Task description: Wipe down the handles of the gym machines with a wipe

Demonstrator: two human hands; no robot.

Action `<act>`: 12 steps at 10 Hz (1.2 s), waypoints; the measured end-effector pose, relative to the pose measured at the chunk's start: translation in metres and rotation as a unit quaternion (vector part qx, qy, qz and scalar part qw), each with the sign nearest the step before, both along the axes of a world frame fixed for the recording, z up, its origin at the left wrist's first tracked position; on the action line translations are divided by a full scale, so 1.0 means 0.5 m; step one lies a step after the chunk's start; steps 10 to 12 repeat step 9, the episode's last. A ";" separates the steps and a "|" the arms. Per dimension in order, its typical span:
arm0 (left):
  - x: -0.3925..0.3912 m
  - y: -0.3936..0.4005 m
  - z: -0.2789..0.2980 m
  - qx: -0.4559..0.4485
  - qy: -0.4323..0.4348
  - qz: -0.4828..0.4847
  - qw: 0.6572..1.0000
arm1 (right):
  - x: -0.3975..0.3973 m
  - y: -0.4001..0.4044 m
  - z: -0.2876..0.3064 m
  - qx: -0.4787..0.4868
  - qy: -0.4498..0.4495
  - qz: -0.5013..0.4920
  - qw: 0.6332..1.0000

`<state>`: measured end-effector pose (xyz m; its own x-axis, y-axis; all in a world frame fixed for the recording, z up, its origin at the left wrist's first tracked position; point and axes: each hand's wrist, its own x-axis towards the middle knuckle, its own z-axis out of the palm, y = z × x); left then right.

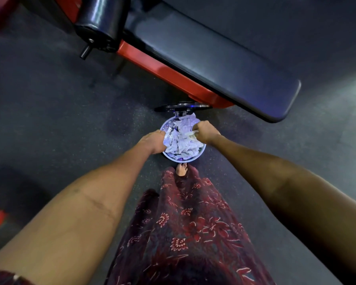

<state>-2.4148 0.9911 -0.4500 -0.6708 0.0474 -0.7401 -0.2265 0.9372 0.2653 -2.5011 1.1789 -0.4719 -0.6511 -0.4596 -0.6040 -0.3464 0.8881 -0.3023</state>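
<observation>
While both hands reached into the bin (201, 150), the step was fetching or discarding a wipe.
Left hand (155, 140) gripped the rim; right hand (206, 132) pinched a wipe (191, 133) among the crumpled heap between them; handles came next.

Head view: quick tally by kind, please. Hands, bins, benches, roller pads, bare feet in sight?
Hands: 2, left hand and right hand, both at the bin
Bins: 1, bin full of wipes
Benches: 1, bench
Roller pads: 1, roller pad
Bare feet: 1, foot
Total: 6
</observation>
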 end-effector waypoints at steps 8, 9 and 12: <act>0.115 -0.017 0.083 -0.003 0.053 0.021 0.998 | 0.074 -0.010 0.014 0.013 0.024 0.013 1.000; 0.125 -0.016 0.089 -0.007 0.047 0.010 0.999 | 0.083 -0.012 0.011 0.009 0.033 0.022 0.999; 0.125 -0.016 0.089 -0.007 0.047 0.010 0.999 | 0.083 -0.012 0.011 0.009 0.033 0.022 0.999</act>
